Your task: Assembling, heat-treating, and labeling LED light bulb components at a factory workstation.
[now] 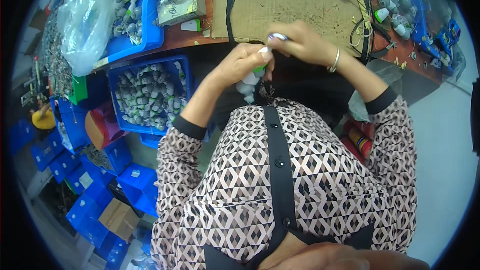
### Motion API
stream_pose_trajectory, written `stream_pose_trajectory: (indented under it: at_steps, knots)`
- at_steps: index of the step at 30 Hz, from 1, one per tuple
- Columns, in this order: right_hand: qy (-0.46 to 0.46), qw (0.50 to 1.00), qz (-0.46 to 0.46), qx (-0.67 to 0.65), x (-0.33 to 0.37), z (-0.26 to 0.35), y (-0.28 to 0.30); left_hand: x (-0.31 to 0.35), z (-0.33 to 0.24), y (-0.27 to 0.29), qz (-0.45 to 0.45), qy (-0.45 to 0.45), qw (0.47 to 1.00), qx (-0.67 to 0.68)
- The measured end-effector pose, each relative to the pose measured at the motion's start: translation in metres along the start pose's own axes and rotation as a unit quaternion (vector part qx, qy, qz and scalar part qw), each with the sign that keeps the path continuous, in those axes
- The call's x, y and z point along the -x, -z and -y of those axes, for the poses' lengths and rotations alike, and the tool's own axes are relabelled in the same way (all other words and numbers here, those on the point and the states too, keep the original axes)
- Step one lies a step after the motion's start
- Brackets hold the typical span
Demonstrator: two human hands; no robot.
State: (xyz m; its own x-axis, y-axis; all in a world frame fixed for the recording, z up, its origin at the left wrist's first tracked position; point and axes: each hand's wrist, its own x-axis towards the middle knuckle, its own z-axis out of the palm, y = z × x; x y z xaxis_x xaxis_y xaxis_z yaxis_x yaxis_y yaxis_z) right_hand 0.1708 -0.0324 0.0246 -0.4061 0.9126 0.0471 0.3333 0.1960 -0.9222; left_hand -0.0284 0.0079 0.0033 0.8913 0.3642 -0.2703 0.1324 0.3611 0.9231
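Just in front of my body, my left hand (239, 65) is closed around a small bulb-shaped piece (246, 86) with a white and green collar. Its pale grey end points down toward my lap. My right hand (299, 42), with a bangle on the wrist, pinches a small white and purple part (278, 36) right above the left thumb. The two hands nearly meet at the front edge of the workbench. Fingers partly cover both pieces, so I cannot tell whether they are joined.
A cardboard sheet (295, 7) with dark crumbs covers the bench. At left are a small box (182, 10) topped with white and purple parts, and a blue bin (114, 92) of bulb-shaped pieces below. Pliers (382, 50) and loose clear pieces (397, 0) lie at right.
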Motion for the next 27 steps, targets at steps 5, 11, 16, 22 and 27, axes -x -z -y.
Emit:
stream_pose_trajectory:
  at_steps: [5, 11, 16, 22, 27]
  knots:
    - [-0.204, 0.971, 0.072, -0.101, -0.037, 0.018, 0.007, -0.007, 0.031, -0.02, 0.036, -0.04, 0.936, 0.348]
    - [-0.2, 0.975, 0.088, -0.043, -0.047, 0.019, 0.008, -0.009, 0.034, -0.018, 0.057, -0.094, 0.888, 0.447]
    - [-0.055, 0.995, 0.017, 0.085, -0.024, 0.014, 0.002, 0.004, -0.001, -0.002, -0.189, -0.077, 0.945, -0.255]
    - [-0.06, 0.995, -0.076, 0.019, 0.009, -0.006, -0.018, 0.0, -0.005, -0.002, -0.254, -0.203, 0.744, -0.584]
    - [-0.063, 0.996, -0.065, 0.022, 0.012, -0.009, -0.017, 0.003, -0.004, -0.004, -0.247, -0.183, 0.752, -0.583]
